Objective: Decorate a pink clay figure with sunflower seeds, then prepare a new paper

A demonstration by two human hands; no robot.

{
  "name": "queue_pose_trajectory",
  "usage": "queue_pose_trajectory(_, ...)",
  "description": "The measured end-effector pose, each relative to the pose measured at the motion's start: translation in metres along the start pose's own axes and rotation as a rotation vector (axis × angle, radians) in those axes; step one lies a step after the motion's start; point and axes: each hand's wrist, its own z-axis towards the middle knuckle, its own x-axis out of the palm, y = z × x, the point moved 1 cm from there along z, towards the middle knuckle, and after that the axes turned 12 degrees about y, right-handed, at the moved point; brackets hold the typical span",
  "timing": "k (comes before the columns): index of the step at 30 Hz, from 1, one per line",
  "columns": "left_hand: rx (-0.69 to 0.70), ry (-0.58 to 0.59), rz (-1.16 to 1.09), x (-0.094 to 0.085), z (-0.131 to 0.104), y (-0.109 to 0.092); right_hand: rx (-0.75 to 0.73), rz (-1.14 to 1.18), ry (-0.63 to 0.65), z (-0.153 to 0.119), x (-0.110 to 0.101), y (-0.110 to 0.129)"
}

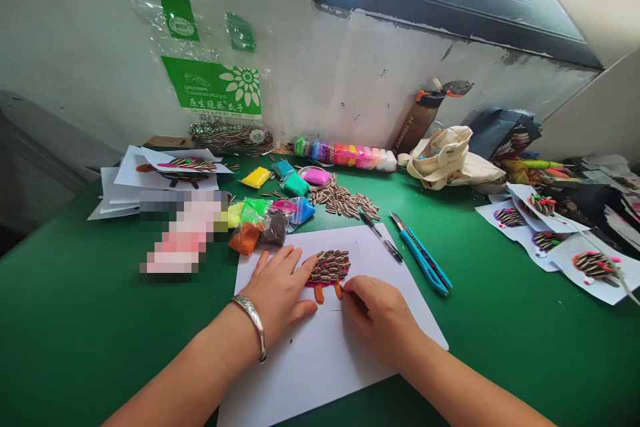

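A white sheet of paper [310,373] lies on the green table. On it is a figure covered in striped sunflower seeds [330,265], with a pink edge and two orange clay legs [319,293] below. My left hand [280,287], with a silver bracelet at the wrist, rests on the paper with its fingers spread, fingertips at the figure's left side. My right hand [380,313] is curled, its thumb and forefinger pressed together at the right orange leg; what they may hold is too small to make out.
Packets of coloured clay [257,213] and a seed pile [345,197] lie behind the paper. A pen [381,237] and a blue cutter [423,255] are at its right. Finished seed pictures [593,263] lie far right, stacked papers [130,177] left, a bottle [417,120] behind.
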Motion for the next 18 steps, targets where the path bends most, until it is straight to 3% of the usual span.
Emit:
queue_pose_trajectory(13,-0.001,-0.029,0.018,0.006,0.001,0.003,-0.024,0.037,-0.036,-0.003,-0.002,0.003)
queue_pose_trajectory(18,0.004,-0.047,0.016,0.006,0.002,0.003,-0.181,-0.015,-0.042,-0.002,0.002,0.016)
